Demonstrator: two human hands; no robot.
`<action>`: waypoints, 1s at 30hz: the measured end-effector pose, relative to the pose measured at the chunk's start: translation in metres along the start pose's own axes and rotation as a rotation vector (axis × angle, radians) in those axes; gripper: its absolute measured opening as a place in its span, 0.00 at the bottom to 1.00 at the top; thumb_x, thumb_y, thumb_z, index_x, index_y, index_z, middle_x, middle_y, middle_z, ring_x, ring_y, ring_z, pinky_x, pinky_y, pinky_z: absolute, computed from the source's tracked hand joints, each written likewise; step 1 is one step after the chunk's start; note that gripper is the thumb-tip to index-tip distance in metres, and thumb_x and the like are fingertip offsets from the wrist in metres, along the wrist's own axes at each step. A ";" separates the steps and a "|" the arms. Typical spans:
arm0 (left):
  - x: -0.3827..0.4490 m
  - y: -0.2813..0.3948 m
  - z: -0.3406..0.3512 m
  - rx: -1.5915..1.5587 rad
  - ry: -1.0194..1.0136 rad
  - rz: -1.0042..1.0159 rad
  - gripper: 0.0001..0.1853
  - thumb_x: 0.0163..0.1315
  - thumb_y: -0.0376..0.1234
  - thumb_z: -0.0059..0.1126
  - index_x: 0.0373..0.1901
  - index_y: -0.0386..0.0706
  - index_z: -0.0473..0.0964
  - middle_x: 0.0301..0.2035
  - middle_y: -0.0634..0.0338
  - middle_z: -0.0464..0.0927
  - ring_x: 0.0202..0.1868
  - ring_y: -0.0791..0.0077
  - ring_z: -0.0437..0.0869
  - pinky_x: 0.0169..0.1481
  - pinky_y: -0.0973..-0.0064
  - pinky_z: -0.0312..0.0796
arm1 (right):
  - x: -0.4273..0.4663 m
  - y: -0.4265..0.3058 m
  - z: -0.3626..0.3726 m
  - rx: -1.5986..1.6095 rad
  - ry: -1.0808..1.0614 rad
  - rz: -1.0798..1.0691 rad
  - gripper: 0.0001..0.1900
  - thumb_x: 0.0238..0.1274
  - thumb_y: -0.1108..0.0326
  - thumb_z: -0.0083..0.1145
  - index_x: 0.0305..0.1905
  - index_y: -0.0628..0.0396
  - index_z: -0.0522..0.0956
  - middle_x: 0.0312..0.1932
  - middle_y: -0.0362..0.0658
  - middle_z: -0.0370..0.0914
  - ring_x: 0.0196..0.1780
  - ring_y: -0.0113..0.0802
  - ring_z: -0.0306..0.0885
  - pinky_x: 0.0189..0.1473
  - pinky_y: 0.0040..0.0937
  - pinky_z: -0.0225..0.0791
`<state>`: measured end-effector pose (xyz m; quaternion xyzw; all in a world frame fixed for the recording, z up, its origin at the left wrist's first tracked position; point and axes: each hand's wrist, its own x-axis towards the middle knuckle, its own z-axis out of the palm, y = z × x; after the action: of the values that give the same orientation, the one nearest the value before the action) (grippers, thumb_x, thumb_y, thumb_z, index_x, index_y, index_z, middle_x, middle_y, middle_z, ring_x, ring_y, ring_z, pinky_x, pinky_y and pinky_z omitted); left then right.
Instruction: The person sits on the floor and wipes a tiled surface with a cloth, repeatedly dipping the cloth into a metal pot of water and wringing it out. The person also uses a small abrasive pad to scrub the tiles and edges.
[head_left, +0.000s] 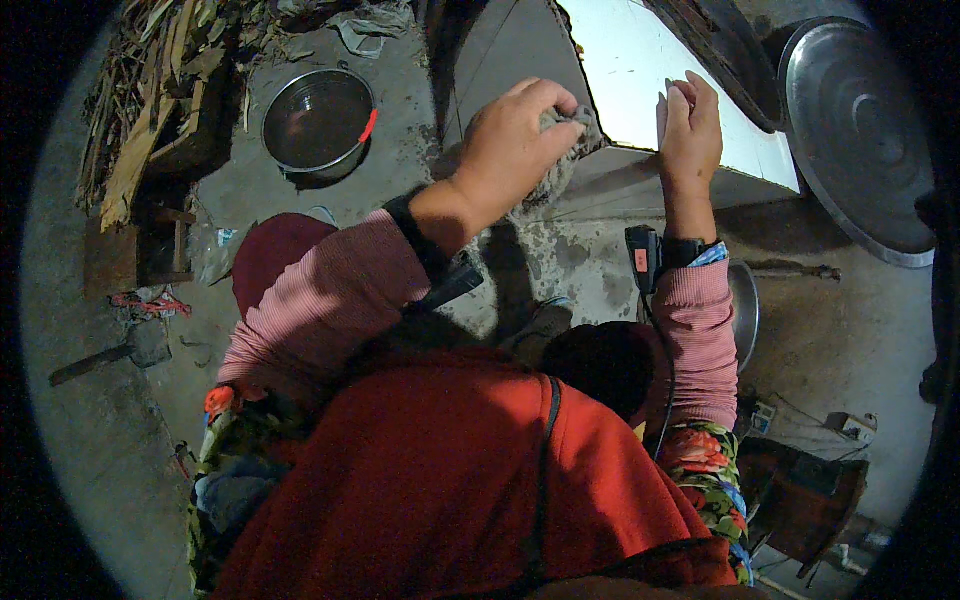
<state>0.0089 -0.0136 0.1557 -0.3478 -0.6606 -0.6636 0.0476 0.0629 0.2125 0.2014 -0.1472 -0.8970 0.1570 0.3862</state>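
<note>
My left hand (517, 142) grips a wet, grey cloth (556, 176), bunched at the fingers and hanging down beside the corner of a white-topped counter (630, 75). Over the counter's front edge is my right hand (690, 135), its fingers raised and slightly curled; whether something thin lies between thumb and fingers cannot be told. A black device (642, 259) with a cable is strapped at the right wrist.
A metal basin (319, 124) with dark liquid stands on the floor at upper left, near firewood (142, 112). A large round metal lid (862, 142) leans at the right. Lower right is a wooden chair or stool (810, 487).
</note>
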 end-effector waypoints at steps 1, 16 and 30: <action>0.000 0.001 0.002 0.015 0.020 -0.031 0.12 0.55 0.36 0.60 0.38 0.39 0.77 0.39 0.51 0.79 0.42 0.51 0.80 0.45 0.63 0.72 | 0.000 0.000 0.000 -0.021 -0.006 0.000 0.18 0.67 0.60 0.50 0.56 0.57 0.74 0.47 0.49 0.80 0.48 0.46 0.80 0.51 0.38 0.71; -0.001 0.009 0.011 0.062 0.026 -0.076 0.14 0.55 0.35 0.61 0.39 0.36 0.76 0.40 0.48 0.80 0.44 0.52 0.81 0.49 0.66 0.72 | 0.000 0.000 -0.001 -0.076 -0.009 -0.006 0.18 0.66 0.59 0.51 0.55 0.57 0.74 0.48 0.49 0.81 0.49 0.46 0.80 0.51 0.39 0.71; -0.001 0.001 0.014 0.098 0.168 -0.011 0.11 0.55 0.35 0.58 0.38 0.40 0.75 0.39 0.50 0.78 0.42 0.48 0.80 0.45 0.60 0.72 | 0.000 -0.004 -0.002 -0.084 0.004 -0.018 0.17 0.66 0.59 0.50 0.55 0.56 0.74 0.47 0.49 0.81 0.47 0.46 0.80 0.50 0.39 0.71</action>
<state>0.0153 -0.0013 0.1548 -0.2848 -0.6878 -0.6575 0.1162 0.0643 0.2093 0.2042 -0.1555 -0.9032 0.1154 0.3830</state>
